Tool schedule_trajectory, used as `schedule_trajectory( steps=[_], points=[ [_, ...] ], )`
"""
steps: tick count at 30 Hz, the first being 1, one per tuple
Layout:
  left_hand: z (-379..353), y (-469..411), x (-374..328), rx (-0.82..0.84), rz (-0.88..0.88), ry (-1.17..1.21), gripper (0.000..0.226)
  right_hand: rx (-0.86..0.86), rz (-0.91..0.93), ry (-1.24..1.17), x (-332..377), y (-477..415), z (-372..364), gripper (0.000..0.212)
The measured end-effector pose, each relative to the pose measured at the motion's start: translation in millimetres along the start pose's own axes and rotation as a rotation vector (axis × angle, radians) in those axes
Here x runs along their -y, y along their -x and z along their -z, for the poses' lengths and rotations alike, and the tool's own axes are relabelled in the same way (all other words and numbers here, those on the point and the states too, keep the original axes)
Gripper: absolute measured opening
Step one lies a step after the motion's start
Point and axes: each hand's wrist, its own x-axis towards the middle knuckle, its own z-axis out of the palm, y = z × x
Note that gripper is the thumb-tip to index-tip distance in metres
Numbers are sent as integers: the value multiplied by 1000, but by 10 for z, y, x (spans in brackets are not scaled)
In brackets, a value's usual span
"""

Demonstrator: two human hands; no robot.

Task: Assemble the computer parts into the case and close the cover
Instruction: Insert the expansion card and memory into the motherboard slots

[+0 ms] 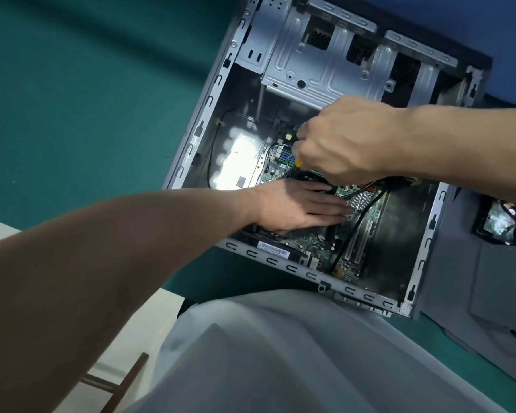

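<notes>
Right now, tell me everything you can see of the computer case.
The computer case is bare grey metal, lying on its side on the green mat with the cover off and the open side up. A silver drive cage fills the far end; a green motherboard with black cables lies on its floor. The left hand rests flat on the board, and the right hand grips a yellow tool above it.

Forearms (137, 234) bare, a pale grey garment (280, 359) covers the lap.

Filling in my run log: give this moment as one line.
case: open | left hand: flat over motherboard | right hand: grips yellow-handled tool
</notes>
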Motion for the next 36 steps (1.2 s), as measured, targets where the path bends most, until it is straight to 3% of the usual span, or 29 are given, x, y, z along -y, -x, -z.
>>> schedule_trajectory(
  steps=[3, 6, 8, 11, 15, 18, 20, 23, 25, 26, 28, 32, 34, 36],
  points=[
    [-28, 15, -8, 13, 10, -14, 62, -11, -214, -166, 64, -131, -46, 34],
    [-58, 16, -1, 13, 5, -22, 59, 79, -616, -752, -31, -262, -132, 36],
    [-55, -1, -2, 16, -1, -24, 60, 152, -715, -958, -111, -240, -128, 31],
    [-39, -7, 2, 14, 0, -7, 59, 247, -498, -652, -104, -188, -83, 34],
    [-24, 16, 2, -13, 0, 26, 61, 41, -85, -121, -48, -119, 5, 19],
    [-20, 12, -5, 0, 3, 36, 66, 10, 25, -24, 13, -142, -17, 22],
    [-8, 8, 9, 18, 0, 70, 63, 12, -139, -240, 46, -210, -21, 30],
    [-9, 41, -2, 46, -3, 23, 63, 88, -617, -772, -13, -319, -16, 36],
    [-58, 39, -25, 38, -11, 11, 62, 201, -714, -1044, -59, -298, -3, 28],
    [-71, 34, -23, 24, -14, 17, 61, 259, -674, -1030, -83, -272, -4, 24],
    [-45, 13, 10, 9, -10, 13, 63, 332, -511, -723, -118, -217, 24, 22],
    [-17, 12, 22, -21, -11, 31, 70, 104, -50, -28, -118, -122, 87, 14],
    [-19, 19, 11, -19, -11, 48, 70, 51, 37, 114, -72, -116, 50, 20],
    [-16, 24, 12, -18, -5, 65, 66, 61, -59, 12, -3, -149, 14, 29]
  ],
)
